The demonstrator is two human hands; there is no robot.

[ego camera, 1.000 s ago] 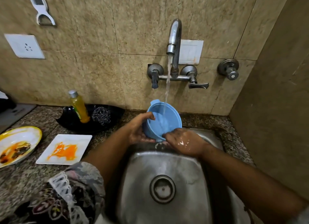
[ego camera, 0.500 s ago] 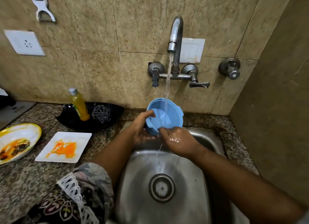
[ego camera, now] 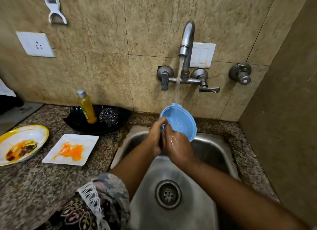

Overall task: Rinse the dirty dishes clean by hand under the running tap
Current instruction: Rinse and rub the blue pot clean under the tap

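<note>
A light blue plastic bowl [ego camera: 181, 121] is tilted toward me over the back of the steel sink [ego camera: 214, 147]. Water from the wall tap [ego camera: 187, 41] falls into it. My left hand [ego camera: 155, 137] grips the bowl's near left rim. My right hand [ego camera: 177, 145], wet, holds the rim just beside it; the two hands touch. On the counter to the left lie a white square plate [ego camera: 72, 149] smeared orange and a yellow-rimmed oval plate [ego camera: 20, 144] with orange and dark residue.
A black dish [ego camera: 77, 121] behind the plates holds a yellow soap bottle [ego camera: 86, 108] and a steel scrubber [ego camera: 109, 116]. The sink drain [ego camera: 168, 194] lies below my arms. A wall stands close on the right. A socket [ego camera: 35, 44] and a hanging peeler [ego camera: 54, 7] are on the tiles.
The bowl has turned and shifted a little to the right under the stream. My hands have come together at its near left rim.
</note>
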